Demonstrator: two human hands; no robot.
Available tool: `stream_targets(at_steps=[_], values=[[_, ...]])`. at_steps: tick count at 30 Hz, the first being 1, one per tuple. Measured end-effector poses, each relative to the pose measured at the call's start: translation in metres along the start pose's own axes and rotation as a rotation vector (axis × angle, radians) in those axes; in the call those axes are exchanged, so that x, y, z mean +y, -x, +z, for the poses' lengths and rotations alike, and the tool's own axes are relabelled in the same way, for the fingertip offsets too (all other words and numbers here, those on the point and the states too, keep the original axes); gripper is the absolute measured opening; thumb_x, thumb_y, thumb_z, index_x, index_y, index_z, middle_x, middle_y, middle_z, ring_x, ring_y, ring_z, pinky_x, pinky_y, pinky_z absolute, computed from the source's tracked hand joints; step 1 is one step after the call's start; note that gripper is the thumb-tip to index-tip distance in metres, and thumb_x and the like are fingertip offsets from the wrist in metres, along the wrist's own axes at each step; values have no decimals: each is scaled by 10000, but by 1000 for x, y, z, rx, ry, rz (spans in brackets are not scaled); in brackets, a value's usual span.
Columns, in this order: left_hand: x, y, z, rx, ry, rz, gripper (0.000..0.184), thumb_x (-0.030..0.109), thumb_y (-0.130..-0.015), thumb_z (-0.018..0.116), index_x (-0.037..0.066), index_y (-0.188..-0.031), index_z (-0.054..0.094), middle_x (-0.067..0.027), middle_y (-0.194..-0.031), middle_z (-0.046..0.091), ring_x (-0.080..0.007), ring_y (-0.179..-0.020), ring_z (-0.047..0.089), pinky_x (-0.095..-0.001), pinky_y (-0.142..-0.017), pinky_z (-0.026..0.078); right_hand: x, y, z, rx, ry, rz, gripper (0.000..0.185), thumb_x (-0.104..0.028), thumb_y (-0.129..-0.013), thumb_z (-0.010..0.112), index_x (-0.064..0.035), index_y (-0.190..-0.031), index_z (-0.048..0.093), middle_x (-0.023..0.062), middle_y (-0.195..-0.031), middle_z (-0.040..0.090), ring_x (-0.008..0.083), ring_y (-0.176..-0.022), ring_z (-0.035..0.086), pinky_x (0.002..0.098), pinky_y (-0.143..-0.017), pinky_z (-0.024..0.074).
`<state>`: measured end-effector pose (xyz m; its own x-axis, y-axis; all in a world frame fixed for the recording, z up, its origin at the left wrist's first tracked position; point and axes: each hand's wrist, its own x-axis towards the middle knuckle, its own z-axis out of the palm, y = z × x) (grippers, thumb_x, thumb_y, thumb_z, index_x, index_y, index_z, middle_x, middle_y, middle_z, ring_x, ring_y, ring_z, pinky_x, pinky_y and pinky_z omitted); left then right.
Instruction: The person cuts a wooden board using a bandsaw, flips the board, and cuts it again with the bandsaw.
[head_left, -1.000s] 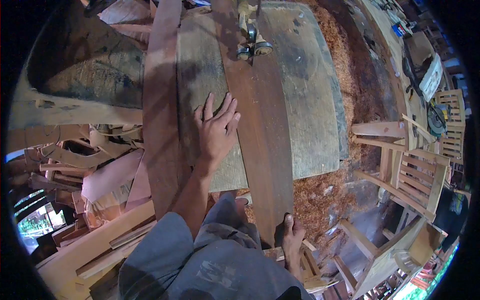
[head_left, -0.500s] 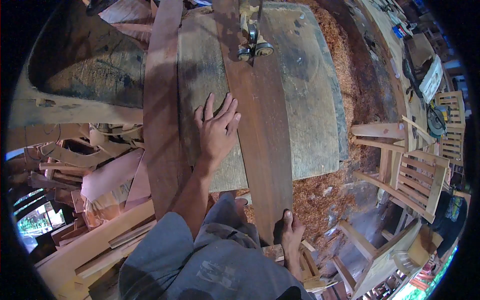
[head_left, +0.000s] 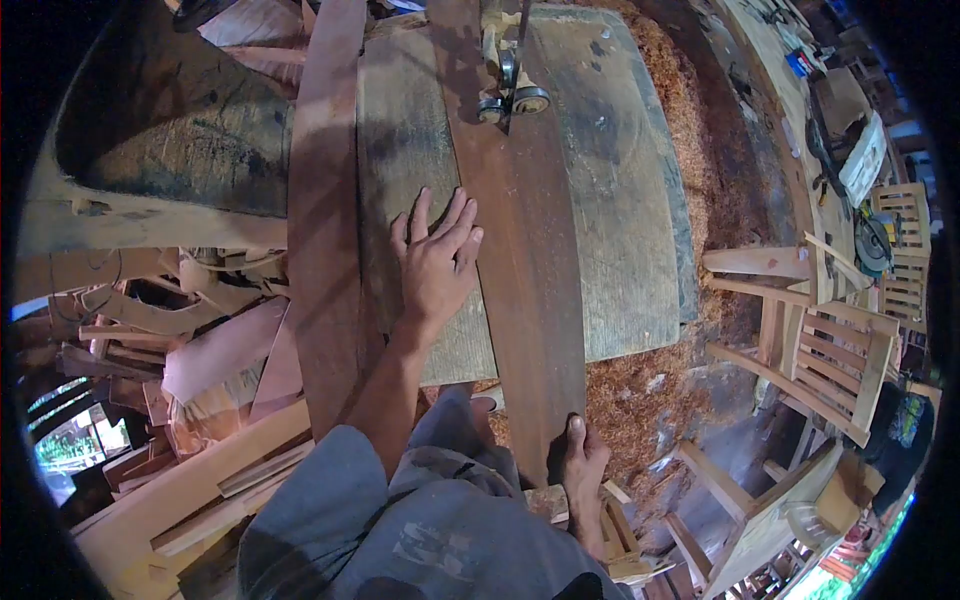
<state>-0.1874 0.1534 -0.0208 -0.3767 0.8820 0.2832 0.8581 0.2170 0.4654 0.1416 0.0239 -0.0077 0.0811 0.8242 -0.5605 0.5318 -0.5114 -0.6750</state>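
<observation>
A long brown plank point(head_left: 530, 270) lies on the worn wooden saw table point(head_left: 625, 240), its near end sticking out past the table edge towards me. My left hand point(head_left: 437, 258) rests with fingers spread on the table, fingertips touching the plank's left edge. At the near right corner of the plank, my right hand point(head_left: 583, 465) grips it with the thumb on top; the fingers' undersides are hidden. The far part of the plank is under the saw's guide rollers point(head_left: 512, 103), where a thin upright blade point(head_left: 522, 50) meets the wood.
Another long board point(head_left: 325, 220) lies along the table's left side. A dark machine housing point(head_left: 175, 110) stands at far left, above piled offcuts point(head_left: 225, 350). Shavings point(head_left: 640, 410) cover the floor at right, near wooden chair frames point(head_left: 835, 350). A workbench point(head_left: 790, 130) with tools runs along the right.
My right hand has shifted slightly forward, towards the blade, with the plank. My left hand has stayed almost in place.
</observation>
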Motion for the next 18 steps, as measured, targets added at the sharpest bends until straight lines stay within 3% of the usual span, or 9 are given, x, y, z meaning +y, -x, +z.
stream_targets(at_steps=[1,4,18], values=[[0,0,0,1,0,1,376,278,-1007,637,119,-1343,696,-20,-1468,625,-358,-1466,418,-551,-1196,206,-1,0,1,-1,-23,20,577,-499,-1053,576,47,-874,631,96,-616,540,149,-619,472,378,-569,432],[1,0,-1,-2,-4,3,381,276,-1007,638,122,-1352,690,-19,-1470,623,-361,-1466,415,-558,-1196,205,-4,-1,-1,-35,-11,66,576,-495,-1051,582,51,-871,630,104,-634,554,140,-636,482,372,-576,434],[1,0,-1,-4,0,4,373,256,-1005,640,109,-1344,693,-26,-1470,624,-370,-1472,403,-547,-1186,220,-23,-3,-2,-25,84,21,576,-490,-1056,571,41,-839,620,93,-640,543,162,-656,499,385,-604,451]])
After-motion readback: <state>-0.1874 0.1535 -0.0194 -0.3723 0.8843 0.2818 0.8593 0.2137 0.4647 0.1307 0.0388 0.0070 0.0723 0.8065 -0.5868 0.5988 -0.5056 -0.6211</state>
